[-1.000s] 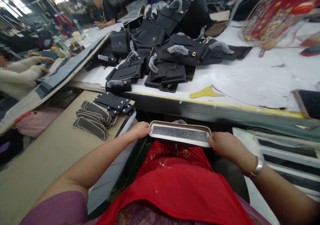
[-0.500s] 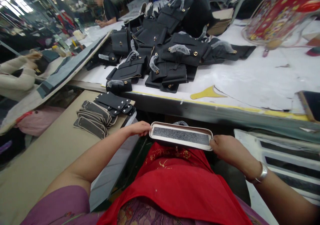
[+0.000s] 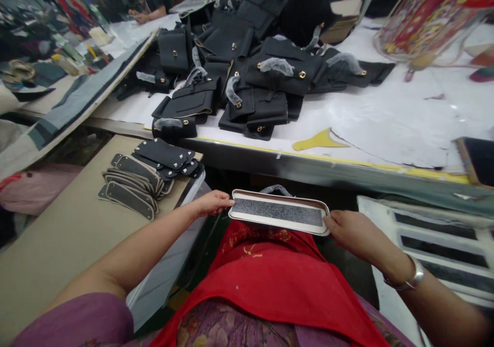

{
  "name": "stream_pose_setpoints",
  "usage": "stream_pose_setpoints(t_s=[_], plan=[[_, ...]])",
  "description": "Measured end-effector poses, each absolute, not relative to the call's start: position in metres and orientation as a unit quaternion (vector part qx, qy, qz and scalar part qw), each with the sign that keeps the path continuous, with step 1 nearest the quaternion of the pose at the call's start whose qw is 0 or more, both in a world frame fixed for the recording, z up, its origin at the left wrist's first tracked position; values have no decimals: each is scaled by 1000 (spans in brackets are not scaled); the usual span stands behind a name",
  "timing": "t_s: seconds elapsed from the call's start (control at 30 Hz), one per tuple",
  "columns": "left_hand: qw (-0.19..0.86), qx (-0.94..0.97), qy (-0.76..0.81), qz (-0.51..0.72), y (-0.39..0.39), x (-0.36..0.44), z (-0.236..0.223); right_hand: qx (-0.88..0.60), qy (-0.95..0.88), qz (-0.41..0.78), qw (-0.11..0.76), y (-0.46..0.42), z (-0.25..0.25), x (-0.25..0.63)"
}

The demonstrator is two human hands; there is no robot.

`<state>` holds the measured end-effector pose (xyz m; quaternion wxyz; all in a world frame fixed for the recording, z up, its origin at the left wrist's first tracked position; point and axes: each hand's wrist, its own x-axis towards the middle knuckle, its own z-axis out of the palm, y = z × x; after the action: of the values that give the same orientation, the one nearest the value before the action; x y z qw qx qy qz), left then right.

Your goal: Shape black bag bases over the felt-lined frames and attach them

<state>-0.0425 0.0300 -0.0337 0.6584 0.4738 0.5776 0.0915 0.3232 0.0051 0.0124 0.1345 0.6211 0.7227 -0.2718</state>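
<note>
A long, shallow bag piece (image 3: 276, 224) with rounded ends and a pale rim is held level in front of my apron. Along its inner face runs a speckled dark grey strip (image 3: 278, 212). My left hand (image 3: 214, 203) is closed at the left end, thumb and fingertips pinching the edge by the strip's end. At the opposite end, my right hand (image 3: 349, 231) grips the rim with the thumb on top. A clear-wrapped handle (image 3: 276, 189) shows behind the far rim. The underside of the piece is hidden.
Black bags (image 3: 247, 89) with wrapped handles lie heaped on the white table (image 3: 386, 125). Rounded black panels (image 3: 133, 177) are stacked on the board at left. Dark strips (image 3: 443, 249) lie on a pale sheet at right. A co-worker (image 3: 154, 2) sits behind.
The left end of the grey strip now reaches closer to the left rim, by my left thumb. Both hands keep hold of the piece. My view has shifted slightly.
</note>
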Motion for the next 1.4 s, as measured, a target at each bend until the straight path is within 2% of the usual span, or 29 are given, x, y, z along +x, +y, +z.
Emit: stream_pose_setpoints(t_s=[0.23,0.4,0.63,0.73,0.87,0.93,1.0,1.2,1.4], plan=[[651,480,587,31,31,-38,-35,642,722,-228,118,-9,21,321],[655,477,583,58,27,-38,-40,663,716,-169,140,-11,15,314],[680,451,575,60,28,-41,-38,646,728,-170,153,-7,17,309],[688,446,571,55,29,-42,-37,666,683,-288,91,-9,17,319],[718,426,549,44,32,-46,-41,617,464,-631,-69,-10,9,345],[728,420,541,32,34,-49,-43,569,371,-722,-132,-8,0,356],[733,421,534,15,39,-51,-45,545,316,-761,-155,-4,-11,363],[730,451,509,-66,56,-53,-44,545,269,-788,-105,16,-32,367],[685,493,515,-148,65,-48,-36,581,309,-751,50,42,-20,362]])
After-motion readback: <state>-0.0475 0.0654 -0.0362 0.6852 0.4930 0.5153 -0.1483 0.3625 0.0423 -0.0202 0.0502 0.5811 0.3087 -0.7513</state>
